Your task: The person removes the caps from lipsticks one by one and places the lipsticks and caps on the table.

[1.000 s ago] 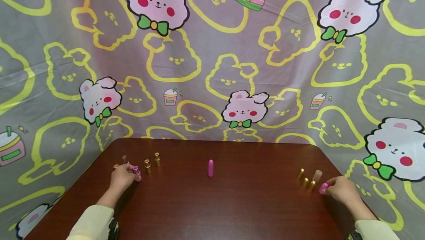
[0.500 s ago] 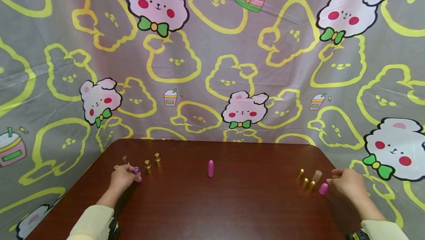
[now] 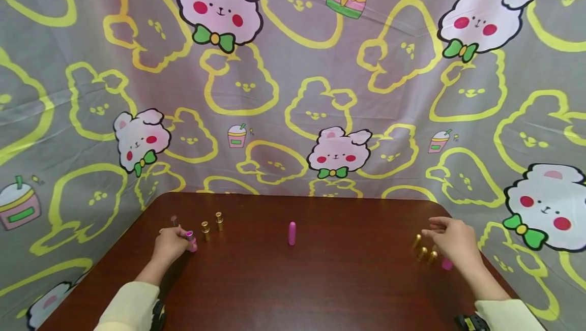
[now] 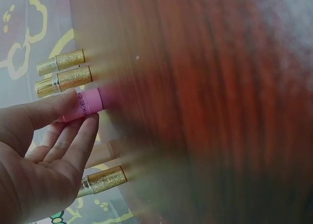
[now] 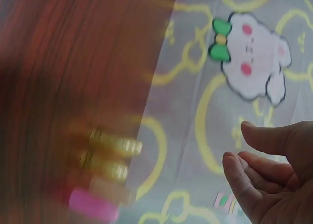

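My left hand (image 3: 171, 244) pinches a pink lipstick tube (image 4: 89, 104) between thumb and fingers at the table's left side. It stands upright with its cap off. Two gold lipstick tubes (image 4: 71, 80) stand on one side of it; a third gold tube (image 4: 106, 180) and a beige tube (image 4: 101, 154) are on the other. My right hand (image 3: 455, 243), holding nothing, is raised over the right end of the table with fingers loosely bent. Below it stand several gold caps (image 3: 422, 254), a pink cap (image 5: 94, 205) and a beige translucent cap (image 5: 110, 190), mostly hidden in the head view.
A slim pink round-topped tube (image 3: 292, 233) stands upright alone near the middle of the dark wooden table (image 3: 293, 285). Behind the table hangs a grey cloth (image 3: 274, 66) printed with cartoon rabbits, reaching round both sides.
My right hand has let go of the pink cap, lifted away, then swung up and left over the caps. The left hand keeps its hold on the pink lipstick tube.
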The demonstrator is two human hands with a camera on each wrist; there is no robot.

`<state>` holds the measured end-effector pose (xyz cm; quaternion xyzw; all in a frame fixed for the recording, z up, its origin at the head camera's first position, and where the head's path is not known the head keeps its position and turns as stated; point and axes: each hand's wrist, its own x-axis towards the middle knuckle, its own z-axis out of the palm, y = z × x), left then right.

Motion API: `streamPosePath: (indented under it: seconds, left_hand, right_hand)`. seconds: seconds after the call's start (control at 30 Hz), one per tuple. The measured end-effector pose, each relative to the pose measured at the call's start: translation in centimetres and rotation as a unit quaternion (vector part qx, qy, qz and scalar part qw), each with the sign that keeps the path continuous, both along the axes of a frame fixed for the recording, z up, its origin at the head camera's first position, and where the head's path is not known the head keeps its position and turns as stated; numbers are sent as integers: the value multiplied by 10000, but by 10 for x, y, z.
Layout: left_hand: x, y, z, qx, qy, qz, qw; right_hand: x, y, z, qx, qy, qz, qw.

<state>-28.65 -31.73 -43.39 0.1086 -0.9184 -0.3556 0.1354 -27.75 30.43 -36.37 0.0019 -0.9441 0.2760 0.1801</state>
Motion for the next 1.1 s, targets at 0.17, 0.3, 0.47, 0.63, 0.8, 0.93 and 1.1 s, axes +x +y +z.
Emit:
streamPosePath:
  seconds: [0.17, 0.3, 0.47, 0.63, 0.8, 0.93, 1.1]
  left_hand:
    - [0, 1, 0, -21, 22, -8, 10000]
    - [2, 2, 2, -38, 27, 16, 10000]
    - [1, 1, 1, -33, 16, 35, 10000]
    - [1, 1, 0, 0, -2, 44, 10000]
    - [1, 0, 0, -1, -7, 42, 10000]
    - [1, 0, 0, -36, 9, 41, 10000]
    - [0, 0, 0, -52, 18, 31, 10000]
  right_hand:
    - [-8, -30, -4, -58, 99, 428, 9990]
    - [-16, -55, -7, -251, -67, 563, 9981]
    - [-27, -84, -16, -541, 99, 1017, 9933]
    - [-37, -111, -22, -768, 18, 1315, 9883]
    - [-44, -138, -27, -1015, -156, 1441, 9842]
    - [-49, -157, -31, -1156, -272, 1521, 9812]
    - [-55, -180, -35, -1211, -488, 1715, 9765]
